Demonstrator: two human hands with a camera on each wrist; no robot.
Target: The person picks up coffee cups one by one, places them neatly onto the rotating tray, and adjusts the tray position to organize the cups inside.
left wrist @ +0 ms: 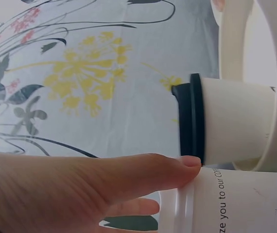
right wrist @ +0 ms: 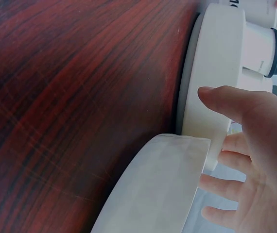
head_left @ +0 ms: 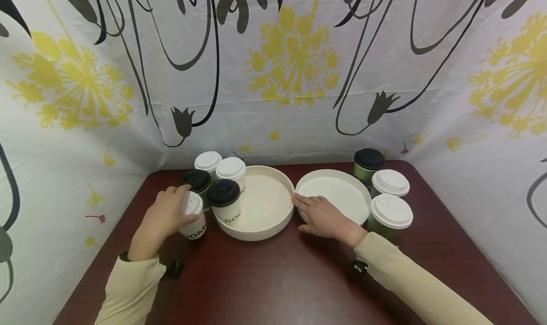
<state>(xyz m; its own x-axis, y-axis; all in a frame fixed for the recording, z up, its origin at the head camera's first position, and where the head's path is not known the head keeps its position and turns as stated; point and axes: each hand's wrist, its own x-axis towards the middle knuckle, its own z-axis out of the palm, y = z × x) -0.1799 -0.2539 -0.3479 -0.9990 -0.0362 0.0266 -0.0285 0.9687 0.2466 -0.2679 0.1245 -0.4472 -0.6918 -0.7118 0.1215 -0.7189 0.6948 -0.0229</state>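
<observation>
Left hand (head_left: 164,214) curled round a white-lidded cup (head_left: 195,227), which is upright just left of the cream tray (head_left: 252,234). Right hand (head_left: 323,219), farther off, extended and holding nothing at the tray's opposite rim.

- White cup (head_left: 195,229): paper, dark lettering on its side, white lid on; it stands upright, just left of the round tray, with the left hand (head_left: 164,216) gripping it at the lid between thumb and fingers.
- Round tray (head_left: 266,199): cream, shallow, raised rim; it lies flat, with a black-lidded cup (head_left: 226,212) upright in its left part.
- Second tray (head_left: 335,190): white, round, flat beside the first; straight fingers of the right hand (head_left: 322,219) reach where the rims meet, contact unclear.
</observation>
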